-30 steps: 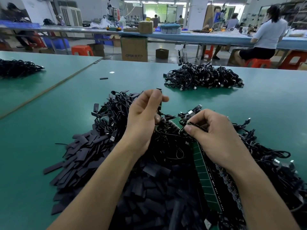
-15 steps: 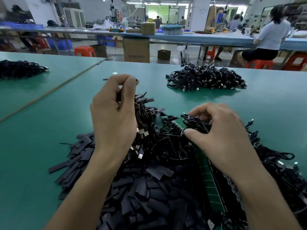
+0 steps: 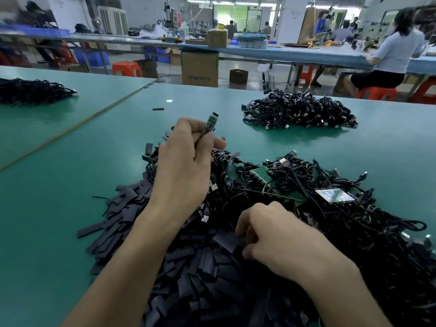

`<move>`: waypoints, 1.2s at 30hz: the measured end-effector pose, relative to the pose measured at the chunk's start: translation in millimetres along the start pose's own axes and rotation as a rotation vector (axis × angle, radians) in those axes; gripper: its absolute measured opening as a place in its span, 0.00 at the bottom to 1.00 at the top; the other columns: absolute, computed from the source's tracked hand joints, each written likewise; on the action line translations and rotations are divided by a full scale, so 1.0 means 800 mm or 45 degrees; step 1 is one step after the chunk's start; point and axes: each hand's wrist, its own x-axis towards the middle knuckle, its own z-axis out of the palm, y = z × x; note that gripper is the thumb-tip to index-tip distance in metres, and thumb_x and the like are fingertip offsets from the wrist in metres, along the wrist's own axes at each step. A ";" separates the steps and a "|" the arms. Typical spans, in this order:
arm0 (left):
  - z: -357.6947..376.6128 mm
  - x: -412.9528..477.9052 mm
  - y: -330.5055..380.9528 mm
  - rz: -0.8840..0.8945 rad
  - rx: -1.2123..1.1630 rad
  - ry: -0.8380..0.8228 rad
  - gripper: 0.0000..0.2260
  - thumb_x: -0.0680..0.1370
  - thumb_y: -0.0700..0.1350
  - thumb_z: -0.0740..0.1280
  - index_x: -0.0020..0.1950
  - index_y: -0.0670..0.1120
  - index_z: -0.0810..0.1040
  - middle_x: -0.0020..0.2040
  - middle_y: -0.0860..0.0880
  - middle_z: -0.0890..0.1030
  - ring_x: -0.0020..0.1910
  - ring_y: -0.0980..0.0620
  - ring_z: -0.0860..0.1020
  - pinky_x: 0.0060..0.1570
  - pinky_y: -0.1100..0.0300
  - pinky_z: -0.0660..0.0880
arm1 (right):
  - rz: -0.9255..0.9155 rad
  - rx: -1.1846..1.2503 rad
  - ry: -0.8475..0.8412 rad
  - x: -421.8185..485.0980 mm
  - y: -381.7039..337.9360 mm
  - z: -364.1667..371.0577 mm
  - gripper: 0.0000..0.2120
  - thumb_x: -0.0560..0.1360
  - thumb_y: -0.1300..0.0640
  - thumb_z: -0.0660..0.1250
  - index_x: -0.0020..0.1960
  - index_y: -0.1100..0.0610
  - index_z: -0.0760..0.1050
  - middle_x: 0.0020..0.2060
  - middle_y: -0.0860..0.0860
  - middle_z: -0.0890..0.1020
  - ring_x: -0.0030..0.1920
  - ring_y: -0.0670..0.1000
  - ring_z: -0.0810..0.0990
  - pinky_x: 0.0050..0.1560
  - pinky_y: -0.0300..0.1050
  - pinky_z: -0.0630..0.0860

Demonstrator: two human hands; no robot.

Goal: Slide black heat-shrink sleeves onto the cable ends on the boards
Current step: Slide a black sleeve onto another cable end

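My left hand [image 3: 186, 166] is raised above the work pile and pinches a thin black cable whose bare end, a small green board [image 3: 211, 119], sticks up past my fingers. My right hand [image 3: 271, 237] is down on the heap of flat black heat-shrink sleeves [image 3: 132, 208], its fingers curled round one sleeve [image 3: 226, 239]. To the right lies a tangle of black cables [image 3: 354, 208] joined to green circuit boards [image 3: 262, 175].
A second heap of black cables [image 3: 299, 109] lies further back on the green table [image 3: 59, 185]. A third heap [image 3: 30, 90] sits on the neighbouring table at left. One stray sleeve [image 3: 158, 109] lies alone beyond my left hand. A person sits at a far bench.
My right hand left the cables by the green board and came down toward me onto the sleeve heap. My left hand shifted right and now shows the cable's board end above its fingers.
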 end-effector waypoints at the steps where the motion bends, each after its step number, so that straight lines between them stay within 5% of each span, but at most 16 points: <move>1: 0.000 0.000 0.000 -0.002 -0.020 -0.016 0.10 0.83 0.44 0.64 0.47 0.59 0.70 0.40 0.61 0.84 0.36 0.65 0.78 0.36 0.72 0.71 | 0.020 -0.028 -0.030 0.001 0.000 0.003 0.13 0.72 0.50 0.74 0.54 0.44 0.76 0.48 0.45 0.74 0.48 0.52 0.79 0.47 0.47 0.79; 6: -0.003 -0.001 0.001 0.008 -0.167 0.059 0.10 0.81 0.46 0.68 0.46 0.62 0.77 0.39 0.57 0.83 0.35 0.59 0.80 0.37 0.60 0.79 | 0.048 -0.074 -0.134 0.016 -0.004 0.018 0.23 0.67 0.46 0.79 0.57 0.44 0.72 0.47 0.44 0.72 0.47 0.51 0.76 0.40 0.43 0.71; 11: -0.004 -0.002 0.003 0.044 -0.180 0.111 0.11 0.82 0.47 0.66 0.48 0.66 0.76 0.35 0.56 0.82 0.30 0.61 0.76 0.30 0.72 0.69 | -0.120 0.112 -0.024 0.027 -0.004 0.032 0.15 0.70 0.46 0.76 0.51 0.45 0.73 0.44 0.43 0.75 0.44 0.49 0.79 0.45 0.47 0.79; 13: -0.004 -0.002 0.003 0.053 -0.183 0.137 0.10 0.82 0.46 0.66 0.49 0.63 0.77 0.33 0.54 0.80 0.27 0.61 0.72 0.27 0.72 0.66 | -0.206 0.177 -0.010 0.030 -0.007 0.039 0.14 0.72 0.46 0.74 0.56 0.42 0.75 0.44 0.42 0.73 0.45 0.48 0.78 0.50 0.49 0.79; 18: -0.003 -0.001 0.005 0.044 -0.170 0.180 0.09 0.82 0.43 0.66 0.52 0.59 0.79 0.34 0.68 0.80 0.25 0.60 0.70 0.24 0.69 0.68 | -0.256 0.123 -0.208 0.037 -0.018 0.050 0.26 0.74 0.39 0.71 0.70 0.42 0.72 0.51 0.40 0.66 0.60 0.50 0.74 0.60 0.48 0.74; 22: -0.002 0.000 0.003 0.026 -0.143 0.179 0.08 0.82 0.43 0.66 0.53 0.57 0.79 0.34 0.69 0.79 0.25 0.61 0.71 0.25 0.70 0.68 | -0.243 0.146 -0.218 0.036 -0.017 0.052 0.20 0.73 0.40 0.73 0.63 0.42 0.76 0.51 0.42 0.70 0.56 0.49 0.76 0.58 0.47 0.75; 26: -0.001 0.001 0.003 0.023 -0.143 0.176 0.07 0.82 0.43 0.66 0.52 0.55 0.79 0.33 0.69 0.79 0.25 0.60 0.70 0.25 0.72 0.65 | -0.265 0.216 -0.140 0.033 -0.019 0.057 0.25 0.71 0.32 0.70 0.64 0.43 0.74 0.55 0.44 0.73 0.55 0.49 0.76 0.57 0.48 0.76; 30: 0.001 0.000 0.003 0.012 -0.138 0.170 0.06 0.82 0.43 0.66 0.52 0.55 0.79 0.33 0.68 0.79 0.25 0.61 0.70 0.25 0.73 0.64 | -0.363 0.185 -0.071 0.033 -0.030 0.067 0.20 0.79 0.41 0.66 0.69 0.42 0.73 0.60 0.45 0.71 0.64 0.50 0.72 0.59 0.47 0.71; 36: 0.001 -0.001 0.002 0.010 -0.105 0.182 0.10 0.83 0.42 0.63 0.62 0.48 0.80 0.34 0.63 0.79 0.22 0.65 0.70 0.24 0.76 0.63 | -0.357 0.254 0.147 0.031 -0.035 0.063 0.09 0.82 0.48 0.61 0.57 0.46 0.78 0.52 0.45 0.76 0.54 0.53 0.77 0.52 0.48 0.74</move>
